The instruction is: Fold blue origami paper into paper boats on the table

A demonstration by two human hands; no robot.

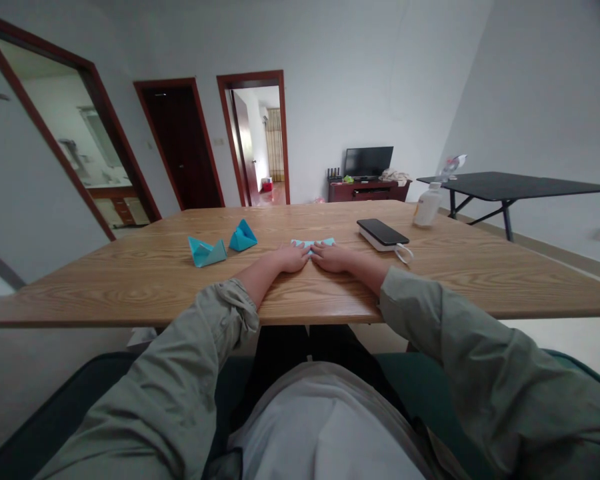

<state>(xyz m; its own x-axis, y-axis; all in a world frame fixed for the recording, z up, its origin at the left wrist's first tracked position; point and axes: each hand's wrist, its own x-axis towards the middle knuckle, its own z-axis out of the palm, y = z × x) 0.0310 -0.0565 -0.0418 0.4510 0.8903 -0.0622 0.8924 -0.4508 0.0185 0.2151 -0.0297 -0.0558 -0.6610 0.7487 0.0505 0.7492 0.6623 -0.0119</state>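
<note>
Wood-grain table (145, 280), left to right: two teal origami pieces (223, 243), then a flat pale-blue paper fold (313, 243) under my left hand (291, 257) and right hand (331, 257), both open, palms down, fingertips nearly meeting. Next come a black phone (383, 231) on a white power bank (375, 241), a white plastic bottle (427, 208) with no legible writing, and a dark side table (510, 185) beyond; bare wood stretches to the near edge.

This looks like a living room in someone's home. A flat-screen TV (369, 161) sits on a low wooden cabinet (369, 191) by the far wall, and the left doorway (70, 133) shows a bathroom vanity (117, 203).
</note>
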